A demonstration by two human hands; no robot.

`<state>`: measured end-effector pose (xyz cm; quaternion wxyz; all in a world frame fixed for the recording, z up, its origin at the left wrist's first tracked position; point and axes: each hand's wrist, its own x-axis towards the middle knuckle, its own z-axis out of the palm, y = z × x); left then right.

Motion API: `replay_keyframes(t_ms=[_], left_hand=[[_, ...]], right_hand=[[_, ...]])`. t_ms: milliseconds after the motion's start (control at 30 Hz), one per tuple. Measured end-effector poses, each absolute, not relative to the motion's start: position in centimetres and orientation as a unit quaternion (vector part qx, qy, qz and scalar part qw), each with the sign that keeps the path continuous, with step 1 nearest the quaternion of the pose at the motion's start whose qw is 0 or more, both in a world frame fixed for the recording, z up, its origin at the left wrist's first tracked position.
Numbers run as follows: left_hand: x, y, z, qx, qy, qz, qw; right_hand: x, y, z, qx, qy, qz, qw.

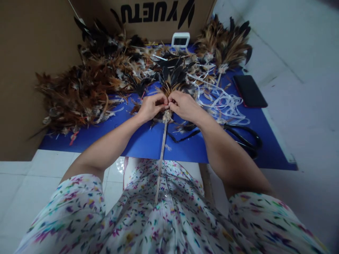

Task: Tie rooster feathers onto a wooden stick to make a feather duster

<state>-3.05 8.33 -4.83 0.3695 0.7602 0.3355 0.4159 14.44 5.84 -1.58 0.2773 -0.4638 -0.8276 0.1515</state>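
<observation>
My left hand [153, 107] and my right hand [184, 104] meet over the blue table, fingertips pinched together at the base of a feather duster's dark and brown feathers [172, 78]. A small red bit shows between the fingertips; its kind is too small to tell. Pale fluff sits on the shaft just below my fingers. From there the thin stick [162, 151] runs back toward me, over the table edge and onto my patterned clothing. My fingers hide the spot where the feathers meet the stick.
Brown feather piles [79, 91] cover the table's left and back. Another feather bunch [225, 46] lies back right, near tangled white strips [225, 102], a phone [250, 91] and black-handled scissors [246, 135]. A white digital device [180, 40] stands before a cardboard box [156, 30].
</observation>
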Motion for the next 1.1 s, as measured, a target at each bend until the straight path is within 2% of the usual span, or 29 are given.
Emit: replay_keyframes(t_ms=[400, 833, 1100], left_hand=[[-3.15, 8.39, -4.87, 0.747, 0.342, 0.414, 0.392], [-3.15, 8.20, -4.58, 0.756, 0.335, 0.404, 0.392], [-3.55, 8.42, -4.47, 0.789, 0.322, 0.388, 0.350]], right_hand=[[14.93, 5.81, -1.09, -0.447, -0.805, 0.241, 0.306], [14.55, 6.05, -1.38, -0.462, -0.821, 0.209, 0.263], [14.50, 6.08, -1.58, -0.466, -0.814, 0.215, 0.273]])
